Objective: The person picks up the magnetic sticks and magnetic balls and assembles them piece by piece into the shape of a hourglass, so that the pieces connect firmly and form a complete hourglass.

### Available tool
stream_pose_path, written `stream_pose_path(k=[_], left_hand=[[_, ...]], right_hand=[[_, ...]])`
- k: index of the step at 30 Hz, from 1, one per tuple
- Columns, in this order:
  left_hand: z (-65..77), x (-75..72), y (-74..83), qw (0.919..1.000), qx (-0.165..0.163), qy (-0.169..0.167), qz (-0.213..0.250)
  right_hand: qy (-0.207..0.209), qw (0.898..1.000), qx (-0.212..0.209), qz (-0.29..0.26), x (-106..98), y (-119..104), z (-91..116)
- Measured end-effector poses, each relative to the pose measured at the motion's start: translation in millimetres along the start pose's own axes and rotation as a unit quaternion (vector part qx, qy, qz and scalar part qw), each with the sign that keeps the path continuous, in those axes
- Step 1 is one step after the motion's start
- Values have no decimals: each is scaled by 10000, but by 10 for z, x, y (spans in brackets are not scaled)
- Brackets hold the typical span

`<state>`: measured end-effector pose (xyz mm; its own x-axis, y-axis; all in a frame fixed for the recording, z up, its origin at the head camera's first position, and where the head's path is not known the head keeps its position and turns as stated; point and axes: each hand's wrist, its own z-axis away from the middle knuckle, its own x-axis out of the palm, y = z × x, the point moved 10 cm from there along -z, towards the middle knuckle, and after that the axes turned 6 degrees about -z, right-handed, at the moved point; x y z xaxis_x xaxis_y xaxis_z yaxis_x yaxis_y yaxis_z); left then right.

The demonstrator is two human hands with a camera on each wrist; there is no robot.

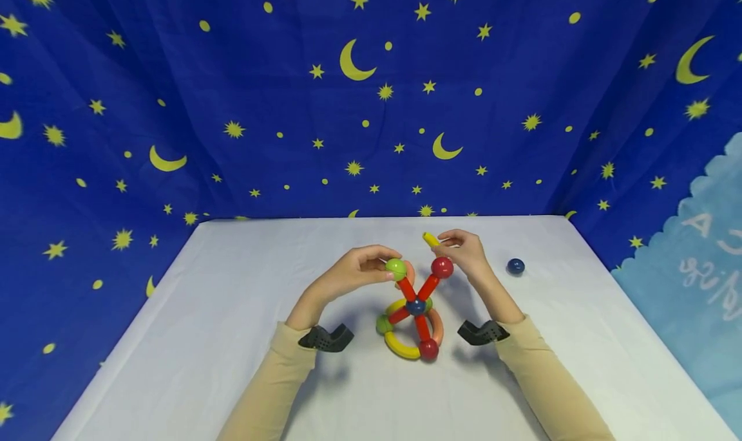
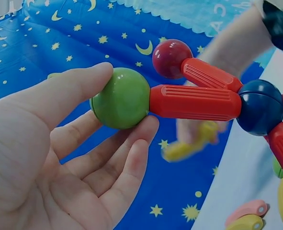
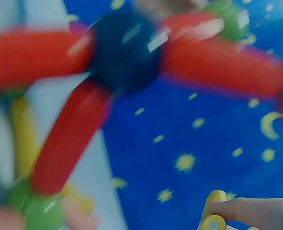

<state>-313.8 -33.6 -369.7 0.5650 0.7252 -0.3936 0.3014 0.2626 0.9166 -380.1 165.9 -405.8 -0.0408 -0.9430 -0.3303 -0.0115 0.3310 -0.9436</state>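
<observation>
Tan sleeves point(image 1: 278, 383) reach in from the bench's near side, both forearms slanting inward and away from the person, wrists bent towards each other. Between the hands, just right of the middle of the white bench point(image 1: 232, 299), a ball-and-stick toy point(image 1: 422, 328) stands on a ring of curved yellow and pink pieces. Red sticks point(image 1: 429, 288) splay in an X from its blue middle ball point(image 1: 416, 306). Two slope upward: one leans left to a green ball point(image 1: 397, 269), the other right to a red ball point(image 1: 442, 267). Others slope down to the ring.

The left hand point(image 1: 358, 270) pinches that green ball between thumb and fingertips, its grip about as wide as the ball. Beyond the red ball, the right hand point(image 1: 466, 254) has a narrow pinch on a yellow piece point(image 1: 430, 239), whose free end points towards the far left corner, its long axis running diagonally back to the fingers.

Over towards the right edge, a loose blue ball point(image 1: 515, 266) sits apart on the bench.
</observation>
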Motion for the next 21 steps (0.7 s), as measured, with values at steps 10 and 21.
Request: stream_pose_path(k=[10,21], left_hand=[[-8,18,0,9999,87,-31,131],[-4,-26,14,9999,48,130,-87]], right_hand=[[-477,9943,-480,-823,66,-572,272],[-575,9929,-801,-662,107,-717,376]])
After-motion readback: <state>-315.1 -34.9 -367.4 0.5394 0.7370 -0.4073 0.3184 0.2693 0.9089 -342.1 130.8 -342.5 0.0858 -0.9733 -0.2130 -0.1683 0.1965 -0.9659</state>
